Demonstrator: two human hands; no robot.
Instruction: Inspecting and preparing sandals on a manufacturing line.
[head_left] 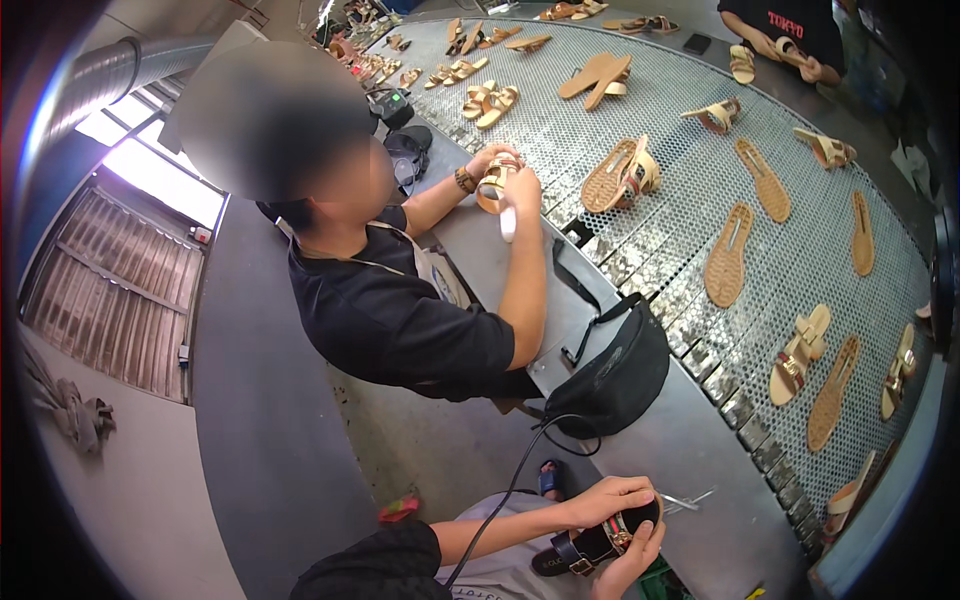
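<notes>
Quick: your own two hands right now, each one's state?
Left hand: closed on the black sandal, gripping its far end.
Right hand: closed on the same sandal, holding its side.

black short sleeve (372,562), grey printed lower garment (512,572)

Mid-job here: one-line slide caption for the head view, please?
Left hand and right hand hold a black buckled sandal beside a metal mesh conveyor bearing tan sandals.
</notes>
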